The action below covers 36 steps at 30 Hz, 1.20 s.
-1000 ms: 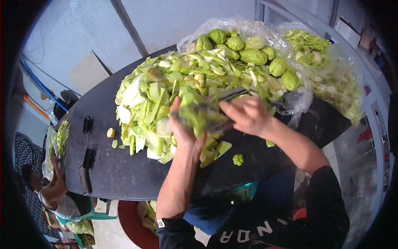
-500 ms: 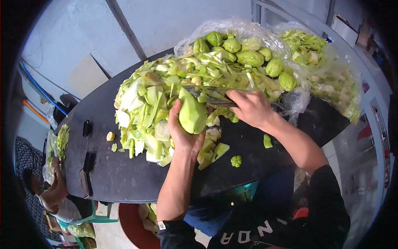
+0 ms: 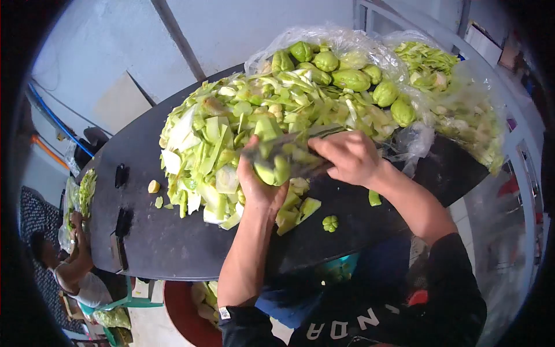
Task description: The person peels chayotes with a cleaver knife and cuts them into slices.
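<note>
My left hand (image 3: 260, 184) is wrapped round a partly peeled pale green chayote (image 3: 267, 130), held up over the front of the peel pile. In my right hand (image 3: 347, 157) is a knife (image 3: 298, 151), its blade blurred and lying across the chayote. Light green peelings and cut pieces (image 3: 202, 144) are heaped beside and behind both hands on the dark table (image 3: 167, 243). Whole chayotes (image 3: 351, 80) rest on clear plastic behind the heap.
A plastic bag of peelings (image 3: 468, 115) lies at the right, by a metal frame (image 3: 514, 124). Small pieces (image 3: 330, 223) and dark objects (image 3: 122, 174) sit on the table. Below is a red tub (image 3: 179, 315). Another person (image 3: 81, 272) sits at the far left.
The knife has swept from the chayote's top down across its front, after a blurred stroke earlier. My left hand keeps its hold. A green piece has appeared on the table below my right forearm.
</note>
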### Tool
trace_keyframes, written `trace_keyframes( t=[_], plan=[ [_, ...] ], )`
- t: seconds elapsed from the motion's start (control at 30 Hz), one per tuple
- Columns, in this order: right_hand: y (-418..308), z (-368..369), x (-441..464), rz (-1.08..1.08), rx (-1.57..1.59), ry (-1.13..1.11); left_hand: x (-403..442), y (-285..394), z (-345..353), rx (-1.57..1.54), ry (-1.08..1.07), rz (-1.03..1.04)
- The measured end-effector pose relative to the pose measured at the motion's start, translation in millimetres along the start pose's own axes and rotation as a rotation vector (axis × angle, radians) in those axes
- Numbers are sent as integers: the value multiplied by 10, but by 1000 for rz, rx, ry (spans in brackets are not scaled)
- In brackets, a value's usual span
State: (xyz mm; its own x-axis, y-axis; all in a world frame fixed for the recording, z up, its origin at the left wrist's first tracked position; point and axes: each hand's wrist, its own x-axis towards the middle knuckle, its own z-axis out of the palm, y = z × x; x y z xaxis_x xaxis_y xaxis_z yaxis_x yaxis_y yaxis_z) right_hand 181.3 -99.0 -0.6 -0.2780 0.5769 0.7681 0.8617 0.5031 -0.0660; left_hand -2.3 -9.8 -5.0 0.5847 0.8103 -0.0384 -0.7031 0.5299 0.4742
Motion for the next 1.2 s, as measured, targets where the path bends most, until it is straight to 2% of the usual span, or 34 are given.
trace_keyframes(
  t=[0.07, 0.1, 0.13, 0.17, 0.33, 0.4, 0.47, 0.53, 0.6, 0.63, 0.77, 0.8, 0.87, 1.0, 1.07, 1.1, 1.13, 1.2],
  plan=[
    [-73, 10, 43, -60, -44, 52, -14, 29, 22, 91, -11, -135],
    [-32, 58, 46, 76, -96, 13, 23, -30, -51, 25, -18, -10],
    [48, 109, 29, 211, -152, -27, -6, -17, 55, 107, -26, -16],
    [125, 115, -4, 437, -204, -154, -11, -32, 77, 134, -32, -25],
    [104, 71, -68, 261, -141, -17, -21, -42, 37, 154, -63, -25],
    [-21, 38, 22, 38, -29, 44, 14, -39, -52, -10, 11, -18],
    [-100, 43, 44, -99, -29, 114, -10, -1, -4, 81, 7, -78],
    [-28, 77, 31, -96, -21, 105, -14, 7, -17, 62, -83, -151],
    [77, 127, 22, 180, -145, -13, -15, -28, 78, 108, -26, -10],
    [101, 108, -17, 320, -206, -100, -1, -24, 58, 110, -47, -10],
    [146, 95, -73, 344, -187, -110, 19, 1, 29, 107, -124, -22],
    [101, 72, -45, 327, -168, -98, 11, -1, 37, 109, -120, -20],
    [57, 93, -42, 313, -146, -82, -1, -10, 72, 38, 38, 0],
    [-5, 94, -29, -45, -103, 87, 82, -13, -63, -38, 32, 38],
    [-90, 73, 4, -184, -195, 122, 31, 11, -23, -47, 40, -57],
    [-124, 72, 0, -220, -210, 97, 55, -35, -81, 9, 23, 54],
    [-138, 139, 2, -254, -200, 143, 75, -30, -127, 10, 25, 53],
    [-189, 159, 6, -289, -230, 172, 93, 13, -147, -103, -109, -58]
  ],
)
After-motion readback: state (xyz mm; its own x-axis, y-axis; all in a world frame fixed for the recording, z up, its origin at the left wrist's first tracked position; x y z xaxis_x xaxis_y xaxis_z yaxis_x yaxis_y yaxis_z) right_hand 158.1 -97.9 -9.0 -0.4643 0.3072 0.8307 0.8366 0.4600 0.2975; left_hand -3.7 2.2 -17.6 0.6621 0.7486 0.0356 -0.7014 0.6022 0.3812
